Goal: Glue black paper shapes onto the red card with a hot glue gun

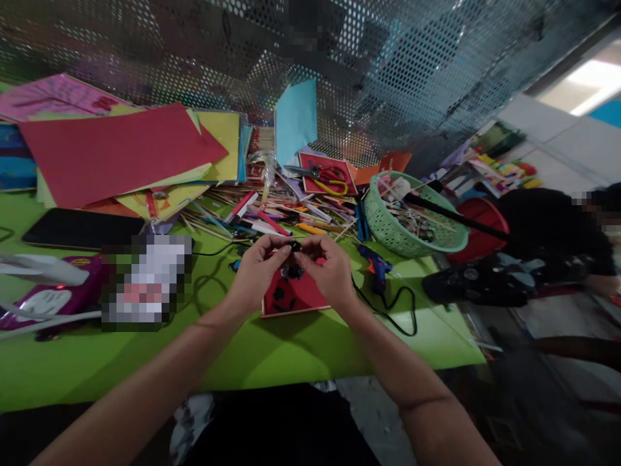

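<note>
Between the fingertips of my left hand (259, 268) and my right hand (327, 268) is a small black piece (294, 246); its exact kind is too small to make out. Both hands pinch it just above a red board (303, 294) with a pale edge. Dark small shapes (284, 301) lie on the board's left part. More black bits (292, 270) show between my wrists and the board, partly hidden by the fingers. To the right of my right hand lies a blue glue gun (374, 266) with a black cord.
Coloured paper sheets (121, 152), sticks and pens (276, 217), and red-handled scissors (323, 173) crowd the back. A green basket (412, 226) stands right, near a person (548, 246). Left are a black phone (82, 228), a blurred-out phone-like object (150, 278) and a purple power strip (63, 294).
</note>
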Action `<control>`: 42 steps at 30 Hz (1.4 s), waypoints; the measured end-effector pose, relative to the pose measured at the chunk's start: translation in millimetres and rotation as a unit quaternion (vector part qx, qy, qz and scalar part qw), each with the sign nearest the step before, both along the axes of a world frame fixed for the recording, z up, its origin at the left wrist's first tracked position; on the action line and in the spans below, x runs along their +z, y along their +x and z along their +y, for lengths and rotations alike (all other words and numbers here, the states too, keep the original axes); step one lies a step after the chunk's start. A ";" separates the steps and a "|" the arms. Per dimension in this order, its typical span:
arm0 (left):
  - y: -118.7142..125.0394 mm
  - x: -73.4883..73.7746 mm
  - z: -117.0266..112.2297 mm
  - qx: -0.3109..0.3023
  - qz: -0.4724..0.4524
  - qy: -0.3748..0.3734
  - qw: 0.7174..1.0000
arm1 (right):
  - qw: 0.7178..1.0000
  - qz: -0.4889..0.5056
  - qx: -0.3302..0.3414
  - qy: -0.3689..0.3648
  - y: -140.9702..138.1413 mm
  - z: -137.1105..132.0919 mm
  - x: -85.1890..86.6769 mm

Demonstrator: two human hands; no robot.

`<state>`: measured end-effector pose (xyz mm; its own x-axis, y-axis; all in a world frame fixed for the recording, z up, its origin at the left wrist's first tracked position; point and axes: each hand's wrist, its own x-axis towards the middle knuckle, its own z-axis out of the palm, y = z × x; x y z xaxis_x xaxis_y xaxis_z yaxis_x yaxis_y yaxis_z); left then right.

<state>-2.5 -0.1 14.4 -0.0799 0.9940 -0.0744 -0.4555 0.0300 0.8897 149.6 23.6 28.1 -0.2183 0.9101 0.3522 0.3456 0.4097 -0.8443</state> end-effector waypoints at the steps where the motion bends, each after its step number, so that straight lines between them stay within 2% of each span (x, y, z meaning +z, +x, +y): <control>1: -0.4 -0.1 -0.2 -0.006 0.006 0.001 1.000 | 1.000 -0.005 -0.003 0.005 0.6 0.7 -0.1; 7: -4.0 1.8 0.4 -0.016 0.068 0.012 0.998 | 0.999 -0.013 -0.015 0.034 4.4 3.8 1.6; 15: -0.8 0.0 -1.6 -0.003 0.114 0.025 0.993 | 0.995 0.073 0.017 -0.061 2.5 3.2 -0.4; 20: 0.5 3.5 -4.3 0.010 0.151 0.024 0.988 | 0.991 0.097 0.023 -0.083 2.7 4.8 -0.4; 26: -0.3 0.6 -4.2 0.018 0.129 0.021 0.991 | 0.992 0.094 0.026 -0.086 3.9 4.0 0.8; 34: 0.8 0.4 -2.5 0.013 0.051 0.005 0.999 | 0.987 0.116 0.031 -0.104 3.1 5.8 1.3; 42: 1.0 0.4 -4.2 0.015 0.093 0.015 0.995 | 0.993 0.090 0.008 -0.072 2.9 2.8 2.4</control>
<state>-1.5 -4.3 14.8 -0.1199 0.9924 -0.0264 -0.2835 -0.0087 0.9589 152.4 26.4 30.5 -0.1786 0.9505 0.2541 0.1777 0.2851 -0.9419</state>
